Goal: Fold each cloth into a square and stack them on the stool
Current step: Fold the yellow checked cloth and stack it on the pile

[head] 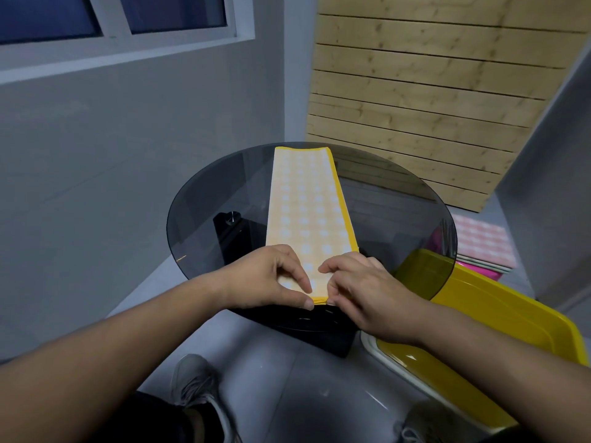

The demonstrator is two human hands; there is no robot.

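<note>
A yellow cloth with a pale checked pattern [305,203] lies folded into a long narrow strip across the round dark glass table [204,199], running from the far rim to the near rim. My left hand [265,278] pinches the strip's near left corner between thumb and fingers. My right hand [361,290] pinches the near right corner the same way. Both hands sit at the table's near edge. A stack of pink checked cloths [483,243] lies on a pink surface at the right, behind the table.
A yellow plastic tub [499,318] stands low at the right, partly under the table rim. A grey wall with a window is on the left, a wooden slat panel [415,100] behind. My shoes [198,388] rest on the grey floor below.
</note>
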